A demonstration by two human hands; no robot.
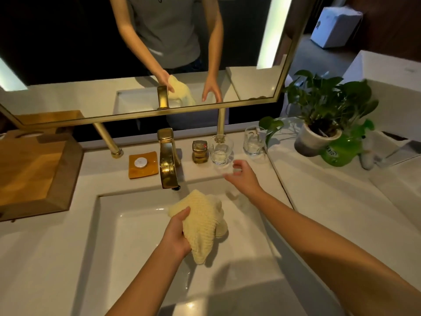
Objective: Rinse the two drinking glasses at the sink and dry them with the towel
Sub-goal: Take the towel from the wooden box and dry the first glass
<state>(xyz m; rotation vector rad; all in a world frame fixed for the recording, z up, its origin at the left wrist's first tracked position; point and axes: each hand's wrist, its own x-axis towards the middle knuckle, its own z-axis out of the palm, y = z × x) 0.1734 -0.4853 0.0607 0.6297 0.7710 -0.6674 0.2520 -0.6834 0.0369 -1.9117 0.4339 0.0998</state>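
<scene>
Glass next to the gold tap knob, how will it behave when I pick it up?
The glass looks clear and thin-walled, so probably fragile. Smooth sides may slip if wet. Its thick base suggests it won't tip easily.

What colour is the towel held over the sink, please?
Pale yellow with a waffle-like texture; the towel shows best in the head view.

Faucet handle (200, 151) — just beside nearer glass (220, 149)

No legible text; white label on green bottle (344, 147) too blurred to read.
</scene>
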